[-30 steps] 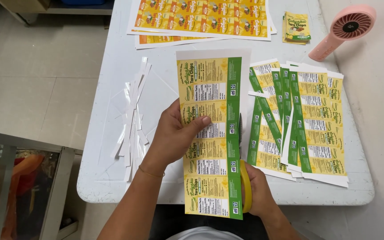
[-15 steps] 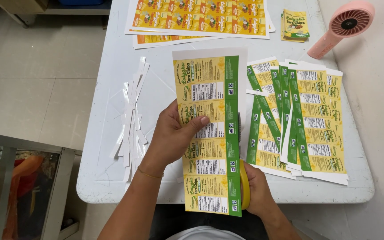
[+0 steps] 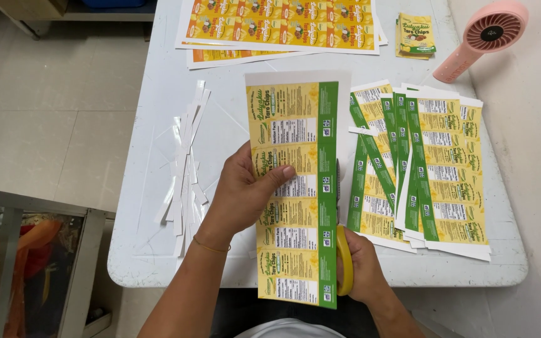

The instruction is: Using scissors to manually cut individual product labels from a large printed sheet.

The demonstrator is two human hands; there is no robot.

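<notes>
My left hand grips a long yellow and green printed label sheet by its left edge, thumb on top, holding it above the white table. My right hand holds yellow-handled scissors at the sheet's right side, the blades running up along the green band. A narrow white margin shows on the sheet's right edge near the top.
A fanned pile of cut label strips lies to the right. White paper offcuts lie to the left. Uncut orange and yellow printed sheets sit at the far edge, with a small snack pouch and a pink handheld fan.
The label sheet has tilted slightly and slid toward me, and the scissors have advanced up along its green edge.
</notes>
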